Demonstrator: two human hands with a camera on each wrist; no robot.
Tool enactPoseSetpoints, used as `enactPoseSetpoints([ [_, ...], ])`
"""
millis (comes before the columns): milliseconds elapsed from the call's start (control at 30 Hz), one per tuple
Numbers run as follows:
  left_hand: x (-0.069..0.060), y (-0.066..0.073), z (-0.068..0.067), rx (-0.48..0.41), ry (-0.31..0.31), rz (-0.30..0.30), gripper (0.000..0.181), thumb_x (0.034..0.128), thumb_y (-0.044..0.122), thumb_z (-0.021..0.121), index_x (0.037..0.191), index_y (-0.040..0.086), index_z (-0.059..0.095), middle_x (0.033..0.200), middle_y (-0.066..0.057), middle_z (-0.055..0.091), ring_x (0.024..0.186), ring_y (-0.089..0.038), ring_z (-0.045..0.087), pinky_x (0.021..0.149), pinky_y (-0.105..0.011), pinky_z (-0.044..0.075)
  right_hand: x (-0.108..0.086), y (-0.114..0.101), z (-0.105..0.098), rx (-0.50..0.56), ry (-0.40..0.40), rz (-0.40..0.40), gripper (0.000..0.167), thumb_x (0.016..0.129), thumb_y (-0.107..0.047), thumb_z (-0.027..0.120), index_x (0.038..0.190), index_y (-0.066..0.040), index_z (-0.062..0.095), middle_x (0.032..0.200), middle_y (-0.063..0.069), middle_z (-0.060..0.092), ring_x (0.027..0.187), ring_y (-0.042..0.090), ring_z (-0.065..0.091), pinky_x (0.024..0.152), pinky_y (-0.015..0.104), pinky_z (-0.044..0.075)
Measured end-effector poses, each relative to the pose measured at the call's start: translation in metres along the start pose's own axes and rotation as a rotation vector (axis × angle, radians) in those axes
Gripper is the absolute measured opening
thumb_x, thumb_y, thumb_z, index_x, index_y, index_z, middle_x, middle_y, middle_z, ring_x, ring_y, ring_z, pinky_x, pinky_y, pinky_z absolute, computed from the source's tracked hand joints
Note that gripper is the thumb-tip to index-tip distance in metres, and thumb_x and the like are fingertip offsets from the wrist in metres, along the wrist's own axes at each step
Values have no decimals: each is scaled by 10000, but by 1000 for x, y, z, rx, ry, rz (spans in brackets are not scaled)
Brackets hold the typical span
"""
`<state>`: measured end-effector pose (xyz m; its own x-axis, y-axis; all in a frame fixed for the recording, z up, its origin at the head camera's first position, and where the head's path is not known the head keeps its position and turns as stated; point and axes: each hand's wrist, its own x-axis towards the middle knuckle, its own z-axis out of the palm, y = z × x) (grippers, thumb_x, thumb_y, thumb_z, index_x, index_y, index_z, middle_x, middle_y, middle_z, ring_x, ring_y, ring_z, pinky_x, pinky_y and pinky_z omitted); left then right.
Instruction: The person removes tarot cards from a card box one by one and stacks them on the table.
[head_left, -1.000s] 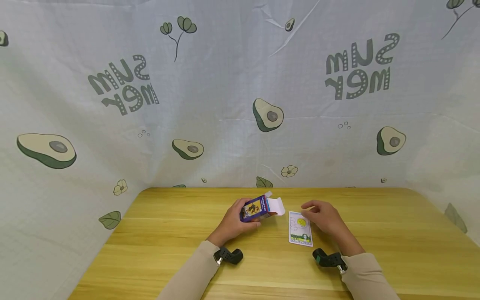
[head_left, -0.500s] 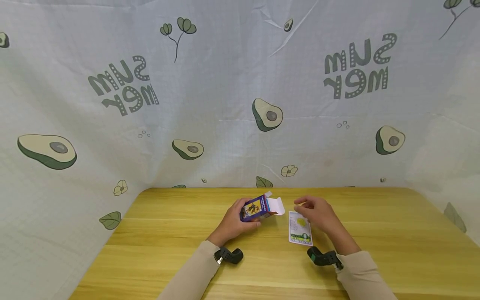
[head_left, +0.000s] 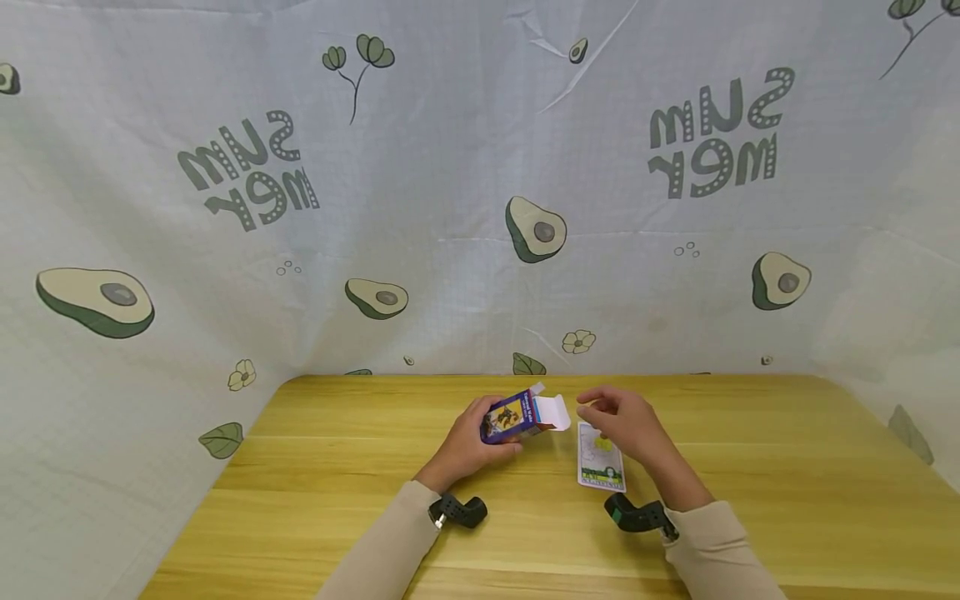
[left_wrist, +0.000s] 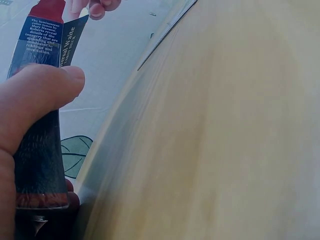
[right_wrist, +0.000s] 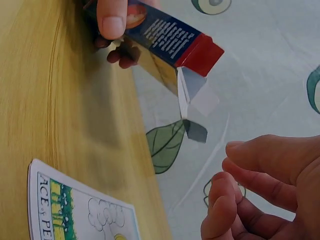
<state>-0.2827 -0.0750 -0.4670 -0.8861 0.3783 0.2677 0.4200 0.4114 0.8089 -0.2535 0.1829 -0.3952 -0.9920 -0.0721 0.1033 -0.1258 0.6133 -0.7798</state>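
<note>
My left hand [head_left: 467,448] grips a purple-blue tarot card box [head_left: 504,419] above the table, its thumb along the narrow side. The box's end is unfolded, and its white flap [head_left: 553,412] points toward my right hand. Beside it, face up on the table, lies an Ace of Pentacles tarot card [head_left: 602,471]; whether more cards are under it I cannot tell. My right hand [right_wrist: 265,185] hovers over the card's far end with loosely bent fingers, holding nothing. It is close to the flap but apart from it in the right wrist view. The box's inside is hidden.
The wooden table [head_left: 315,517] reaches back to a pale curtain [head_left: 450,167] printed with avocados and leaves. A black wrist camera [head_left: 461,511] sits on the left wrist, another wrist camera [head_left: 637,512] on the right.
My right hand has moved left and slightly away from me, over the card's far end toward the box flap. My left hand, the box and the card stay in place.
</note>
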Motion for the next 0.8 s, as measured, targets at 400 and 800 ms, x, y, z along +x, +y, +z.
enactPoseSetpoints([
  [400,-1,0,-2,1,-1,7,697,764,373,804,1348,183,476,1196,7,526,1012,-152,511,870,-323,443,1,-15,7,117,24,-45,235,922,-148,646,1100,4,651,943,119,694,832,314,657,684,407,537],
  [800,1,-3,1,-5,0,4,696,764,380,806,1348,202,471,1202,35,525,1021,-141,513,886,-319,438,4,-20,23,180,11,-74,203,903,-108,662,1066,13,655,900,96,679,738,197,624,616,356,532],
])
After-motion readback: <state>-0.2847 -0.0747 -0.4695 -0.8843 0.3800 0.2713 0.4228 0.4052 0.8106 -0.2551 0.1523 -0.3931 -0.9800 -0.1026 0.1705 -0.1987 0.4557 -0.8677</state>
